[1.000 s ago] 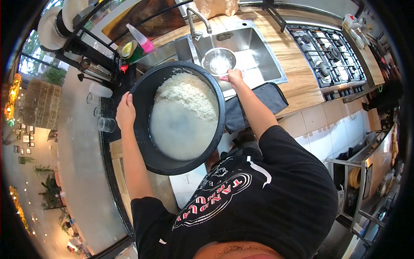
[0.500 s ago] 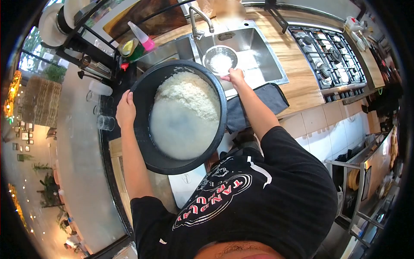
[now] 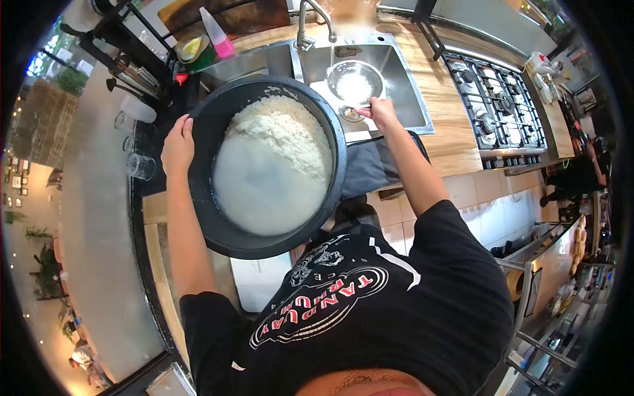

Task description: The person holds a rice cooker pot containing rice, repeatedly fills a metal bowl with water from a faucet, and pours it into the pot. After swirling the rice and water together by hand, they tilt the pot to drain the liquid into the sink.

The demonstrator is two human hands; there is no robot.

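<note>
A large black pot (image 3: 201,191) is tilted in front of me, holding white rice (image 3: 284,129) heaped on its far side and cloudy water (image 3: 264,185) on the near side. My left hand (image 3: 177,146) grips the pot's left rim, fingers partly hidden. Over the sink (image 3: 409,99), my right hand (image 3: 383,113) is closed on the handle of a round metal strainer (image 3: 355,82). Water runs from the faucet (image 3: 306,41) into the strainer. What lies inside it is blurred by glare.
A gas stove (image 3: 495,105) is set in the wooden counter (image 3: 446,125) on the right. A dark cloth (image 3: 376,165) hangs at the sink's front edge. Left of the pot stand clear glasses (image 3: 140,166); behind it, a pink-bottomed squeeze bottle (image 3: 216,34). Another person (image 3: 581,171) stands far right.
The strainer has moved slightly right and up under the running water with my right hand. The pot and my left hand have shifted a little left in view, partly as the camera turned.
</note>
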